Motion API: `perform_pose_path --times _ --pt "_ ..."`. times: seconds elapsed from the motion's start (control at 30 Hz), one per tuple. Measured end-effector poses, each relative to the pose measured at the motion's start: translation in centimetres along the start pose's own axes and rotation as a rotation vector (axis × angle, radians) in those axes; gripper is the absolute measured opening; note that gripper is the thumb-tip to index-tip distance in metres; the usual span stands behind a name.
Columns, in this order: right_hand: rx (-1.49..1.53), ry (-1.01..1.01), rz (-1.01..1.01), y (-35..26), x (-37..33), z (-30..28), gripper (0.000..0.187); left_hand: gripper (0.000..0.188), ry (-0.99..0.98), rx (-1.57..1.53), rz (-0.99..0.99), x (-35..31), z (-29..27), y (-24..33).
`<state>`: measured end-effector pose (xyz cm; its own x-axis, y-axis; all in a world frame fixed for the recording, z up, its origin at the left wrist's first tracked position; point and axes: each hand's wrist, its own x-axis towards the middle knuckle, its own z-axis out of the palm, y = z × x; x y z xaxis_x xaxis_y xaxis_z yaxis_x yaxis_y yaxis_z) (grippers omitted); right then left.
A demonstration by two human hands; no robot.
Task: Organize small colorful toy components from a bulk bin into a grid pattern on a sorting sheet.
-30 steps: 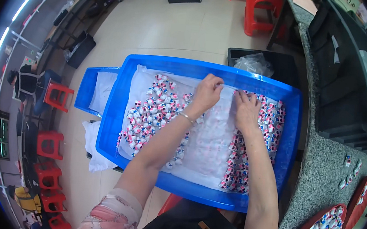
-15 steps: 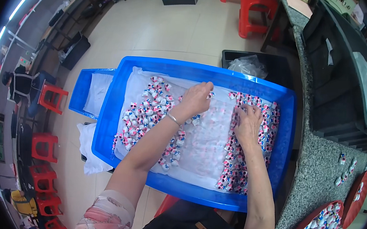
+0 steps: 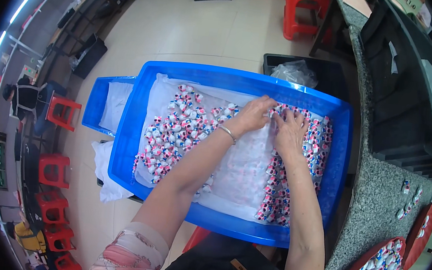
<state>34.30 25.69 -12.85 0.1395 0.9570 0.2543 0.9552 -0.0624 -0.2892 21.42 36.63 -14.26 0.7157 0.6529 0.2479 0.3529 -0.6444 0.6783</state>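
Inside the blue tub (image 3: 206, 71), the left hand (image 3: 256, 114), its grip too hidden to tell, and the right hand (image 3: 290, 135), fingers spread, seem to line up small figurines (image 3: 275, 202); the next calls for gentle placing.

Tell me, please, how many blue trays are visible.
2: the large blue tray in the middle and the second blue tray, partly hidden, at its left; others may be hidden.

Loose pink-white-blue figurines (image 3: 177, 128) jumbled left in blue tub (image 3: 127, 131); lined-up figurines (image 3: 317, 145) right, close-packed.
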Motion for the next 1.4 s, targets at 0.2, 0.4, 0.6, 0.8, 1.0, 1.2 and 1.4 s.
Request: perform_pose_path --times 0.2,0.4,0.6,0.8,1.0,1.2,1.4 --pt "0.024 0.075 0.026 0.9 -1.2 -1.3 0.054 0.027 -0.032 0.190 -0.161 -2.4 -6.5 -0.3" --pt "0.092 0.044 0.056 -0.4 -3.3 -2.1 0.053 0.018 -0.213 0.558 -0.048 -3.5 -5.3 -0.5" --pt "0.079 0.070 0.077 0.6 -4.1 -3.0 0.053 0.022 -0.186 0.126 -0.179 -2.0 -4.5 1.2" --pt "0.071 0.036 0.071 -0.4 -3.8 -2.3 0.051 0.030 -0.085 -0.833 -0.523 -1.8 2.2 0.7" --pt "0.056 0.016 0.077 -0.7 -2.9 -1.0 0.053 0.026 0.071 -0.228 -0.333 -2.1 3.0 1.0" --pt "0.003 -0.007 0.084 -0.1 -3.0 -1.1 0.057 0.024 0.029 -0.113 -0.317 -2.4 -5.4 1.5" --pt "0.053 0.027 0.080 -0.2 -3.5 -2.2 0.058 0.026 -0.288 0.523 -0.108 -6.3 -5.9 2.1"
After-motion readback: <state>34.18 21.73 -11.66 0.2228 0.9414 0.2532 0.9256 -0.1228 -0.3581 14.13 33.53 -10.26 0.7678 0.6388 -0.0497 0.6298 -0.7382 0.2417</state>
